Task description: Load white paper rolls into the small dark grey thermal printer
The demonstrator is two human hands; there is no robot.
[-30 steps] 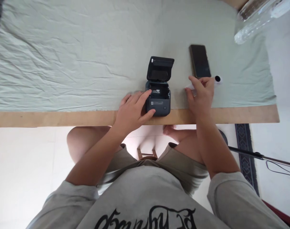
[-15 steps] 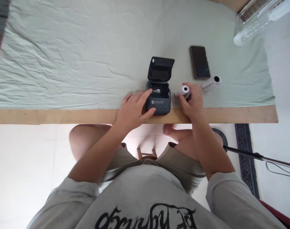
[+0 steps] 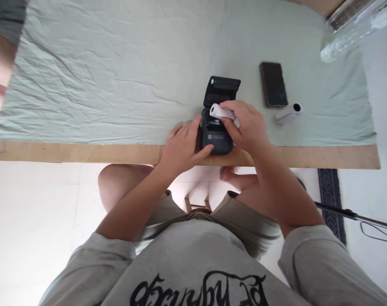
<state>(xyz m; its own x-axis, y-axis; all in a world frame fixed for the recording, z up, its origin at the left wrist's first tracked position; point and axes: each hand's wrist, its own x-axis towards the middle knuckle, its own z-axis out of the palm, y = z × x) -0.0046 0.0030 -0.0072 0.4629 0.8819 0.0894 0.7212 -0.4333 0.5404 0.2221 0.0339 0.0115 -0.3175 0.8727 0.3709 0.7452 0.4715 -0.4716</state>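
A small dark portable printer (image 3: 217, 148) sits near the table's front edge with its lid (image 3: 223, 89) raised. My left hand (image 3: 182, 146) grips its left side, the index finger along the side and the thumb on the front part. Between the thumb and fingers of my right hand (image 3: 249, 125) is a white paper roll (image 3: 219, 111). The roll is held sideways over the printer's compartment, its hollow core facing left. Part of the compartment is hidden under the roll and fingers.
A second white paper roll (image 3: 289, 114) lies to the right, near a dark smartphone (image 3: 274, 84). Clear plastic bottles (image 3: 343, 46) lie at the far right corner. Another person's arm (image 3: 0, 63) shows at the left edge. A wooden strip (image 3: 323, 156) edges the table's green cloth.
My right hand has lifted the paper roll off the table and carried it left over the printer, turning it sideways. My left hand stays at the printer. The view has shifted slightly.
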